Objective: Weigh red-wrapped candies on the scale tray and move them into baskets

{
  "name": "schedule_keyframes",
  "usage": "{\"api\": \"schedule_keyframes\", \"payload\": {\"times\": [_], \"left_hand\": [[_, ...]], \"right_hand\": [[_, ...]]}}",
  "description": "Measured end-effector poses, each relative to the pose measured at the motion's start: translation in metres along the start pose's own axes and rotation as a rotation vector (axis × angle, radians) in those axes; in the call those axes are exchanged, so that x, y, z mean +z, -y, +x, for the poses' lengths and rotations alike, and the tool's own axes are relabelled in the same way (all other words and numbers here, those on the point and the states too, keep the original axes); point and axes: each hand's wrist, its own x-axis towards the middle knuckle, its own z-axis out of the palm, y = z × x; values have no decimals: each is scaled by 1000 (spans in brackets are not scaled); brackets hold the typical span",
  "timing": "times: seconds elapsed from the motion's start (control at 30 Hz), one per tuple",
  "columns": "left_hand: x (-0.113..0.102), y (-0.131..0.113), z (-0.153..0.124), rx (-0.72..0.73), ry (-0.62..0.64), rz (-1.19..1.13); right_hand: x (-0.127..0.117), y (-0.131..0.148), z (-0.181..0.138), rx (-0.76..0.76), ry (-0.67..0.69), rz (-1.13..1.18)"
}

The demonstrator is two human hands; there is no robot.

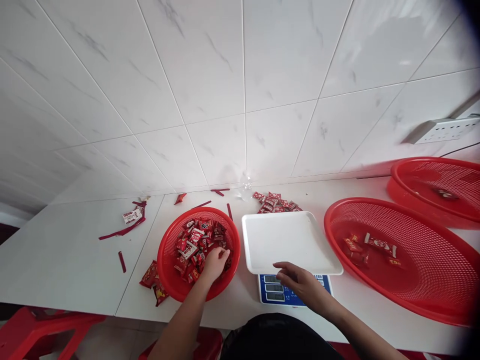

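My left hand (215, 262) is inside a round red basket (162, 250) that holds many small wrapped snacks (202, 240) in red and white packets. Its fingers are drawn together at the right side of the pile, and whatever they may hold is hidden. Over the near edge of a white weighing tray (285, 240) hovers my right hand (294, 279), fingers apart and holding nothing. That tray sits bare on a digital scale (275, 289) with a blue panel, which the right hand partly covers.
Right of the scale stands a larger red basket (423, 250) with a few packets, another red basket (431, 185) behind it. Red packets (275, 202) lie behind the tray, others (153, 282) left of the round basket. Dark red strips (122, 262) are scattered about. A red stool (41, 330) is lower left.
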Motion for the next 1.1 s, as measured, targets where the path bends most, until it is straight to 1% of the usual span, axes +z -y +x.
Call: {"api": "schedule_keyframes", "payload": {"times": [0.07,0.17,0.33,0.43,0.53,0.63,0.8,0.9,0.97,1.03,1.1], "left_hand": [[-5,15,16,-17,35,133],[-10,28,44,-37,26,323],[-17,35,92,-134,29,587],[-11,37,105,-189,44,703],[-1,40,101,-187,79,774],[6,42,87,-140,112,800],[7,44,65,-82,120,761],[2,47,56,-60,117,665],[-3,49,51,-45,93,570],[-8,50,48,-35,35,458],[-14,47,45,-36,-52,333]], "right_hand": [[-4,-1,-4,30,-1,-32],[-10,-3,-10,77,-16,-42],[-18,-6,-12,120,-16,-16],[-22,-9,-13,152,-23,14],[-24,-11,-14,176,-31,46],[-23,-13,-12,175,-27,43],[-16,-10,-2,127,-15,6],[-13,-7,2,91,4,-4],[-12,-6,1,83,21,-4],[-11,-6,-1,94,28,-2],[-11,-8,-5,111,25,3]]}}
